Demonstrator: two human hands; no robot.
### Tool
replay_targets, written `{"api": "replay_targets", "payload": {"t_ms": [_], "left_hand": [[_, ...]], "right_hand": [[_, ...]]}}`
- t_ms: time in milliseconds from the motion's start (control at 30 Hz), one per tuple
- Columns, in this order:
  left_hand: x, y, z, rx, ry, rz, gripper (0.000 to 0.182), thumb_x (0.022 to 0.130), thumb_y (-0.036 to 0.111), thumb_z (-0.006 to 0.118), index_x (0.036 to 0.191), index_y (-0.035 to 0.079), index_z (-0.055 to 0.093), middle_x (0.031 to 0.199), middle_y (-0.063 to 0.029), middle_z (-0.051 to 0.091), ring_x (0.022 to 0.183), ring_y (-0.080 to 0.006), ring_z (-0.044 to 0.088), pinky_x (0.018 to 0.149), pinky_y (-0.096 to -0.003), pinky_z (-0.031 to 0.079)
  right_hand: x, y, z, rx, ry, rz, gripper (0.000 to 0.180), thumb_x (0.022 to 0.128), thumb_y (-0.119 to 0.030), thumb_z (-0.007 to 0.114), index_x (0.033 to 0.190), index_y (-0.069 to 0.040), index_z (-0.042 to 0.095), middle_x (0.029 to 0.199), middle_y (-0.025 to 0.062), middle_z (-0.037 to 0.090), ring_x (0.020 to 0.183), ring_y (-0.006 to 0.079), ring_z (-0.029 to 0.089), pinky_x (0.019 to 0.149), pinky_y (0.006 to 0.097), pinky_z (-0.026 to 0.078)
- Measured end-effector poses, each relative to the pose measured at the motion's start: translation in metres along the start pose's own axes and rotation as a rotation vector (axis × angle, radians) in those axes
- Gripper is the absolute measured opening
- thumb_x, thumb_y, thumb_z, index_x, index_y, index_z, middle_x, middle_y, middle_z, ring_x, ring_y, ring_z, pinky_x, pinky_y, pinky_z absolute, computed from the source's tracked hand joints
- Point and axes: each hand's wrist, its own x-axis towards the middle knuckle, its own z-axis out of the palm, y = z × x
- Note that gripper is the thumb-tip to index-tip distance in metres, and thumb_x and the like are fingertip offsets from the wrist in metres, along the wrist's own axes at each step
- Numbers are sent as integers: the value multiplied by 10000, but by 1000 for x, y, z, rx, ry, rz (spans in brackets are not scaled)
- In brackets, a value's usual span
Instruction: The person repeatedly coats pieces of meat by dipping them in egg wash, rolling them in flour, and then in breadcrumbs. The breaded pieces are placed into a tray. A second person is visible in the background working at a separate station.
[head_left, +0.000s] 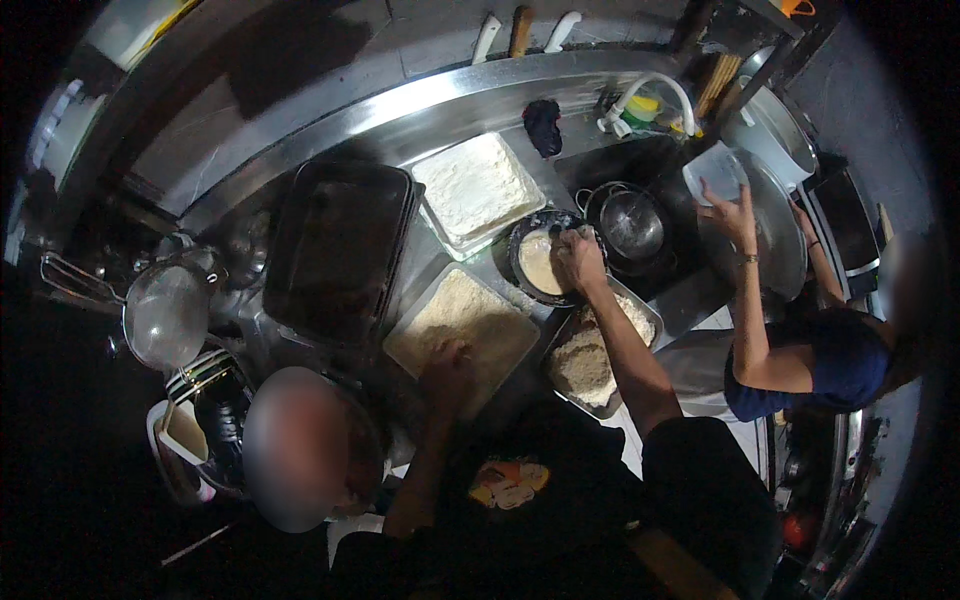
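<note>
My left hand is in shadow at a tray of pale yellowish crumbs; its fingertips are hard to make out. My right hand is over the right side of a dark round bowl of creamy batter, its fingers bunched; whether it holds anything is unclear. Beyond the bowl, up and to the left, stands a tray heaped with white flour. A metal tray with clumpy, crumb-coated contents lies below the bowl, partly under my right forearm.
At the right a co-worker's hand holds a translucent plastic container by the sink tap. Metal strainers sit beside the bowl. Large dark trays and a mesh strainer are at the left. Another person's blurred head is lower left.
</note>
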Motion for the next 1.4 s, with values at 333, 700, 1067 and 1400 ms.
{"api": "replay_targets", "payload": {"t_ms": [333, 700, 1067, 1400], "left_hand": [[5, -24, 19, -73, 70, 120, 240, 832, 204, 590, 1040, 158, 702, 1026, -113, 667, 939, -361, 663, 803, -450, 539], [10, -20, 16, 109, -62, 44, 255, 811, 206, 624, 1018, 76, 695, 1047, -169, 652, 1025, -364, 613, 892, -452, 488], [4, -2, 8, 38, -74, 29, 246, 818, 191, 613, 1019, 63, 674, 1008, -164, 641, 962, -359, 616, 838, -456, 498], [9, 5, 3, 55, -68, -36, 244, 855, 213, 584, 1030, 60, 659, 1016, -169, 644, 960, -369, 619, 845, -467, 492]], "right_hand": [[2, 10, 4, 226, 83, 115, 252, 801, -100, 675, 1006, 15, 585, 951, 250, 655, 912, 442, 639, 784, 465, 512], [8, 19, 15, -3, -164, 19, 167, 815, -134, 616, 940, -24, 627, 901, 225, 628, 854, 427, 602, 766, 506, 493], [11, 27, 8, -107, -225, -81, 338, 840, -230, 665, 1123, -45, 649, 1142, 294, 613, 1011, 441, 628, 865, 494, 526], [2, 21, 4, -19, -307, -147, 491, 819, -178, 672, 1285, -56, 580, 1176, 272, 591, 1181, 427, 508, 1047, 467, 406]]}}
